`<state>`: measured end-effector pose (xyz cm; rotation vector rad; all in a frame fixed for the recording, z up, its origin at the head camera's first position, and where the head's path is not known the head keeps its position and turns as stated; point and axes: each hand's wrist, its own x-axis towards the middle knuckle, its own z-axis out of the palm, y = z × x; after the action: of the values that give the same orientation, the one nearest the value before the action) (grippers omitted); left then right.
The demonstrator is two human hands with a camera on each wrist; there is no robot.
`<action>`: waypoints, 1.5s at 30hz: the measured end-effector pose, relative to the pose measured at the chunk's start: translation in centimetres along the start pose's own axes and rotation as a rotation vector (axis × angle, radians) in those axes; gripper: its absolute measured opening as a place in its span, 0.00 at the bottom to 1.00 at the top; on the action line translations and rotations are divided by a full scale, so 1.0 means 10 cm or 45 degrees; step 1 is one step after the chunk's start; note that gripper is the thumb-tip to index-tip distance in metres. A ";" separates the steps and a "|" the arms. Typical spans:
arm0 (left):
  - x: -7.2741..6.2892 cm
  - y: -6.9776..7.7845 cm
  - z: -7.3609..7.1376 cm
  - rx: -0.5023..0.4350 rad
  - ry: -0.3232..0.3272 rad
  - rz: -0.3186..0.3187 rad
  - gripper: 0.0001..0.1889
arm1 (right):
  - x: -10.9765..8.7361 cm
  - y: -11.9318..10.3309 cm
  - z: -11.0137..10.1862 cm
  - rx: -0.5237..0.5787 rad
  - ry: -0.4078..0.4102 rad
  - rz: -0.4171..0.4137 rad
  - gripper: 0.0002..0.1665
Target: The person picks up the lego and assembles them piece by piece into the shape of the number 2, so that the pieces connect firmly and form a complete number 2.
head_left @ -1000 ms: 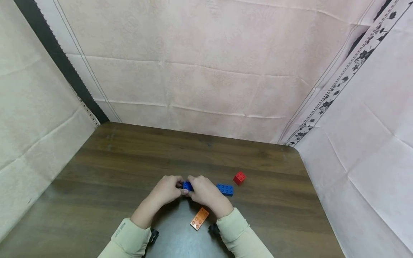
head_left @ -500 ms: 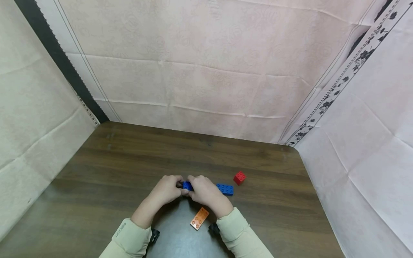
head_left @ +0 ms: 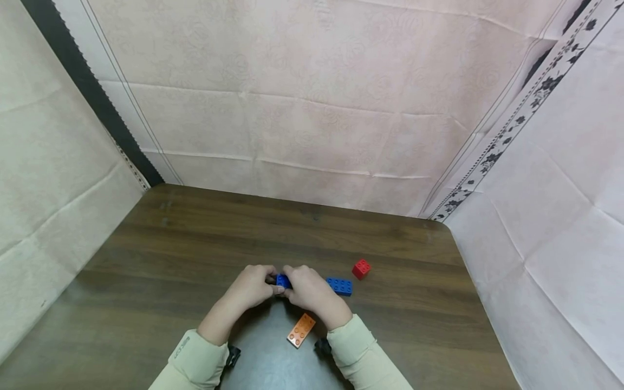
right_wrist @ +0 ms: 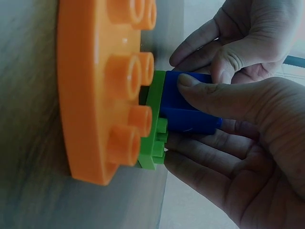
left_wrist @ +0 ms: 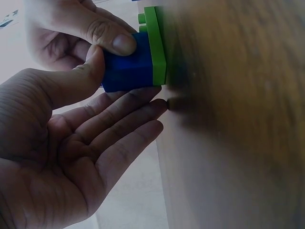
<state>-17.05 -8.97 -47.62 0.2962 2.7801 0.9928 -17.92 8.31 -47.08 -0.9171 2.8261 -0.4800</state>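
Note:
A blue toy brick (head_left: pixel 283 281) stands on a thin green studded plate (left_wrist: pixel 156 52) low over the tabletop, between the two hands. My right hand (head_left: pixel 307 288) pinches the brick, its thumb flat on the near face and its fingers behind. The left hand (head_left: pixel 251 287) holds the brick's left end, thumb on one side and fingertips along the other, as the left wrist view tells. Several green studs lie bare beside the brick in the right wrist view. From the head, the hands hide the green plate and most of the brick.
An orange studded plate (head_left: pixel 300 330) lies between the forearms, looming large in the right wrist view. To the right of the right hand rest another blue brick (head_left: pixel 339 286) and a small red brick (head_left: pixel 362 269). Pale cloth (head_left: pixel 312 108) hangs around the wooden table (head_left: pixel 195 233).

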 end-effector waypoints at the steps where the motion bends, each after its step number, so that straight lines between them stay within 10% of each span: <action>1: 0.00 0.00 0.00 0.003 0.000 0.001 0.11 | 0.00 0.00 0.00 0.004 0.002 -0.003 0.11; 26: -0.02 0.02 0.00 -0.032 -0.017 -0.036 0.12 | -0.16 0.16 -0.02 0.173 0.012 -0.078 0.21; 45: -0.01 -0.08 -0.01 -0.015 -0.064 0.020 0.17 | -0.65 0.82 -0.30 0.137 0.192 0.077 0.29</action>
<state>-17.10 -9.68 -48.00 0.3373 2.7302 0.9905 -17.85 19.21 -46.92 -0.8052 2.9167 -0.7140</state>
